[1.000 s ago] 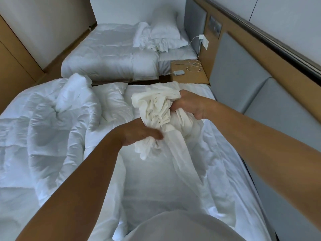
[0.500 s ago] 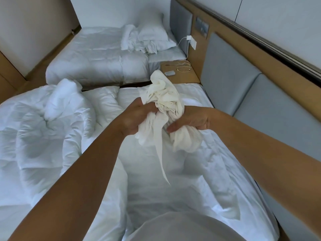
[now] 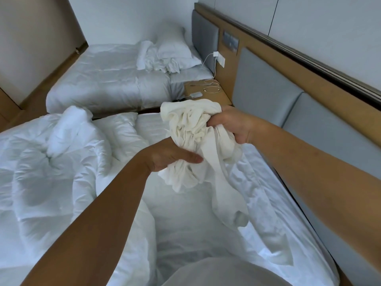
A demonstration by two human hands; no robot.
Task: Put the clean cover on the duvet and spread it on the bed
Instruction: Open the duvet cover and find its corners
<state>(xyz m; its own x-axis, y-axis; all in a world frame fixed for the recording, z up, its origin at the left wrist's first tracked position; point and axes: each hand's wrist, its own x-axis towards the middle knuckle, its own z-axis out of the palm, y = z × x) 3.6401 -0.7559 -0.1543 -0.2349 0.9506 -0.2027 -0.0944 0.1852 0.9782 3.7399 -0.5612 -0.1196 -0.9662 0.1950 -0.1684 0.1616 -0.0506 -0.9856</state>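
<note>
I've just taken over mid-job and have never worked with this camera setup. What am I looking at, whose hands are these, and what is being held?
There is no machine here. One wide-angle camera sits on a person's head, looking forward and down, so you see that person's own bare hands reaching out. The left grip and the right grip both clutch a bunched-up cream cover; the rest of it trails down onto the near bed. The uncovered white duvet lies crumpled on that bed's left side, with a pillow next to it. Grey padded headboard panels run along the right. Beyond stand a wooden nightstand with cables on it, and a second bed. The cover is not yet on the duvet.
</note>
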